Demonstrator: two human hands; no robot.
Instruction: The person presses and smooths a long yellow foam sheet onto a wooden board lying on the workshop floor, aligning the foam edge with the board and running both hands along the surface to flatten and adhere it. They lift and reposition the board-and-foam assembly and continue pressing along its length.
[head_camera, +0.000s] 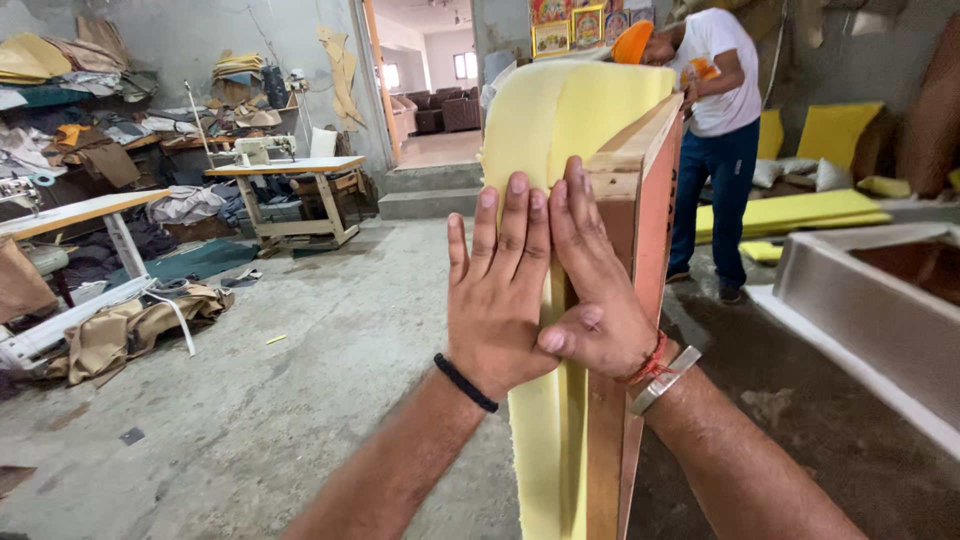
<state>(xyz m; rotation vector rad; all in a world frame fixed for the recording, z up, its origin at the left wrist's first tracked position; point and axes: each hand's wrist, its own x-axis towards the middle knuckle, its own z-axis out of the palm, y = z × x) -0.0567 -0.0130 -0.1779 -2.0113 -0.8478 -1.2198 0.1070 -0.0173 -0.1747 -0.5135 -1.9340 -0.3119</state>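
An upright wooden frame (645, 200) stands in front of me, with a sheet of pale yellow foam (545, 130) laid over its left face and top edge. My left hand (497, 290) lies flat on the foam, fingers together and pointing up. My right hand (592, 275) presses flat beside it, over the seam where foam meets the wood edge, thumb tucked under toward the left hand. Both palms touch the foam; neither hand grips anything.
A person in a white shirt (718, 90) bends at the far end of the frame. Yellow foam slabs (800, 210) lie behind. A grey upholstered box (860, 300) sits right. Sewing tables (290, 170) and piled fabric (130, 330) stand left on the concrete floor.
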